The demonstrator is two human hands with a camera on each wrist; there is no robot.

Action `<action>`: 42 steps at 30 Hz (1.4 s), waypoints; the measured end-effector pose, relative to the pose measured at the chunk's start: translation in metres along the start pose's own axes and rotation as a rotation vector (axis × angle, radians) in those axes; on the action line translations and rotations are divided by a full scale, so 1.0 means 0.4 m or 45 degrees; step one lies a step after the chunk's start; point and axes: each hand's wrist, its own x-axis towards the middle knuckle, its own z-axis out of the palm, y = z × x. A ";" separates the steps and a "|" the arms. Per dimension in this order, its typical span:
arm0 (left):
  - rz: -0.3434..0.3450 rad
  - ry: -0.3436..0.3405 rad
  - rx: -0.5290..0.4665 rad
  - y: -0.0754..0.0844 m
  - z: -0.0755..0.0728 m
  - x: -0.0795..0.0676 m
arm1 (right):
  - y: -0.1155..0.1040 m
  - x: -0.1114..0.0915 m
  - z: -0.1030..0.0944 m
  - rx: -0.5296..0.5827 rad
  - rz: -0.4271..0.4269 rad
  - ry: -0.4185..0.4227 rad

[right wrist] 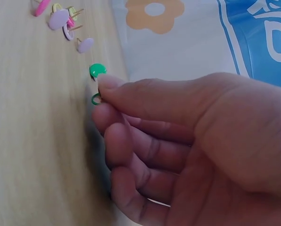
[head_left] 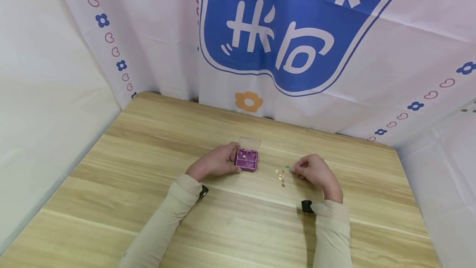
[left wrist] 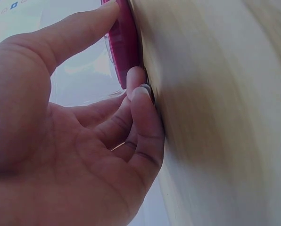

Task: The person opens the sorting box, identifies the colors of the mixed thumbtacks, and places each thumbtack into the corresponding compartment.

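A small purple divided box (head_left: 247,160) lies on the table with its clear lid (head_left: 250,143) raised at the back. A small pale piece (head_left: 243,156) sits in its back left compartment. My left hand (head_left: 219,161) holds the box from its left side, the thumb on its edge (left wrist: 123,40). To the right, my right hand (right wrist: 178,132) pinches a green thumbtack (right wrist: 96,99) between thumb and index finger, mostly hidden by the fingertips. Just beyond the thumb tip is another green thumbtack (right wrist: 97,70).
Several loose thumbtacks (head_left: 280,178), yellow, pink and pale purple, are scattered between the box and my right hand, some with pins pointing up. The wooden table (head_left: 230,226) meets a printed cloth (head_left: 167,61) at its back edge.
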 end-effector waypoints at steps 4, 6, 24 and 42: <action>-0.005 0.003 -0.002 0.001 -0.001 -0.002 | -0.005 -0.001 -0.005 -0.022 -0.020 0.027; -0.006 0.004 0.000 0.001 0.000 -0.003 | -0.009 -0.003 -0.008 -0.038 -0.026 0.037; -0.008 0.006 0.005 -0.001 0.000 -0.005 | -0.064 -0.022 -0.021 -0.119 -0.157 0.190; 0.020 0.000 0.031 -0.007 0.001 0.003 | -0.140 0.006 0.063 -0.076 -0.166 0.213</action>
